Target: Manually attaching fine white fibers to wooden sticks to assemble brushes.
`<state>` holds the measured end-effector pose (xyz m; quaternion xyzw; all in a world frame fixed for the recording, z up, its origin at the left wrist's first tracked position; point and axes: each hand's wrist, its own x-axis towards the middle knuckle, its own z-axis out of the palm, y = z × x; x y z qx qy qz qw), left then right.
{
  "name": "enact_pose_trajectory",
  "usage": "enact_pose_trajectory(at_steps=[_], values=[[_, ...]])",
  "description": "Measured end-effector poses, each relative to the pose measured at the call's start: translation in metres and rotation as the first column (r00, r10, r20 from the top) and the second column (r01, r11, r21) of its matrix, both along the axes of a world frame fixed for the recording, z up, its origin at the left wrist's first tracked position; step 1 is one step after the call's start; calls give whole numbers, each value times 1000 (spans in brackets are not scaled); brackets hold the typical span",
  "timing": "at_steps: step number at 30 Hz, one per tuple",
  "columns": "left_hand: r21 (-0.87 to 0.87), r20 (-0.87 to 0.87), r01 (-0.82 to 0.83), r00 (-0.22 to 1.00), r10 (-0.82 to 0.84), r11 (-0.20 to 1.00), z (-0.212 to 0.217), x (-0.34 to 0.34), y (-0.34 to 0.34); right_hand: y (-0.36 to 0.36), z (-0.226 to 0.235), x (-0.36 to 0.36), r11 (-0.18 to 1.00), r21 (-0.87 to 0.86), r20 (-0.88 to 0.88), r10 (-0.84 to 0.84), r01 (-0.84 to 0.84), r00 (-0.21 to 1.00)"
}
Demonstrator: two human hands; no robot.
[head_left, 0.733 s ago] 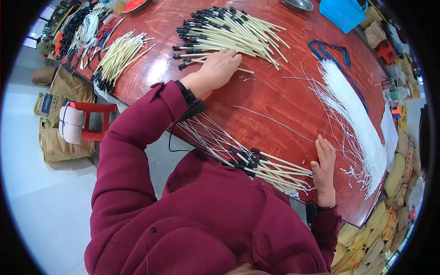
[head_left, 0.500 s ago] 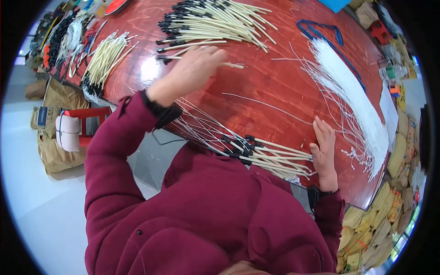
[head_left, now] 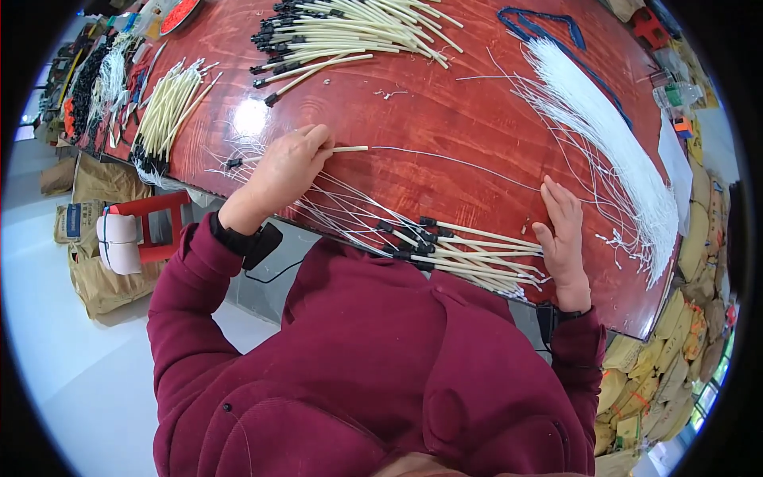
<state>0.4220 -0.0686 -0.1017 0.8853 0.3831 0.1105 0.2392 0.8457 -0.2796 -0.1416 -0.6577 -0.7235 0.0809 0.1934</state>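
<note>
My left hand (head_left: 290, 165) is closed round a thin cream tube (head_left: 350, 149) with a black end piece, held low over the red table. The tube's pale end lies at the tip of a single white cord (head_left: 461, 162); whether the cord enters it is too small to tell. The cord runs right across the table to my right hand (head_left: 564, 230), which rests with fingers stretched out, its fingertips at the cord. Between my hands, along the near edge, lie several cream tubes (head_left: 485, 266) with black ends and white cords trailing left.
A large pile of black-ended cream tubes (head_left: 373, 36) lies at the far side, a smaller bundle (head_left: 167, 107) at left. A thick hank of white cords (head_left: 612, 151) and a dark blue strap (head_left: 579, 36) lie at right. A red stool (head_left: 155, 226) stands left of the table (head_left: 429, 103).
My left hand has come back toward me from the far pile, bringing one tube to the cord's tip. The right hand stays in nearly the same place.
</note>
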Motion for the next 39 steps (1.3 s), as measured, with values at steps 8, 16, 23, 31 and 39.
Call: enact_pose_trajectory(at_steps=[8, 16, 23, 31, 39], values=[[-21, 17, 1, 1000, -1, 1000, -1, 6, -3, -1, -5, 2, 1000, -8, 10, -5, 5, 1000], [-14, 0, 5, 1000, -5, 1000, -4, 15, 0, -1, -7, 6, 1000, -10, 22, -11, 11, 1000], [268, -106, 254, 967, -233, 929, -30, 70, 8, 5, 5, -8, 997, -50, 79, 56, -52, 995], [291, -198, 537, 844, -499, 792, -20, 162, -33, 25, 5, -46, 983, -25, 22, 183, -182, 983], [252, -16, 55, 998, -53, 966, -12, 72, 8, 33, 10, -15, 1000, -3, 24, 21, -21, 999]])
